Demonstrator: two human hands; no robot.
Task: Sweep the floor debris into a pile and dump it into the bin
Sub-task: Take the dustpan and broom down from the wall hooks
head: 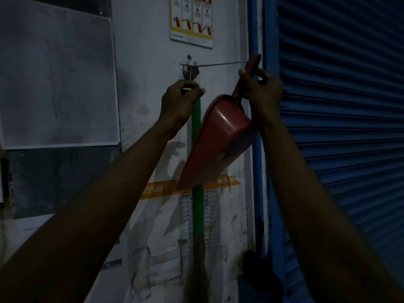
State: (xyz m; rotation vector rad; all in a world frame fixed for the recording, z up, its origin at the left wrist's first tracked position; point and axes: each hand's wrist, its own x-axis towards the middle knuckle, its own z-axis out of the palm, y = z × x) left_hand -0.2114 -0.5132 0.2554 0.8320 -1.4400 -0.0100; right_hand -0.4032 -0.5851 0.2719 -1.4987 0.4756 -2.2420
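Both hands were raised at the same height. The right hand (262,90) gripped the handle of the red dustpan (218,136), which slanted mouth-down across the broom (196,211). The left hand (179,99) clutched the broom's green stick at its top. The stick ran straight down from that hand, just beneath the wall hook (190,66).

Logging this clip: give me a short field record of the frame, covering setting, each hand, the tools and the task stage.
setting: dim white wall, fire-extinguisher poster above, blue shutter on the right
left hand: grips the top of the green-handled broom, just below the hook
right hand: holds the red dustpan by its handle, pan hanging down
stage: unclear whether the tools are being taken down or hung up
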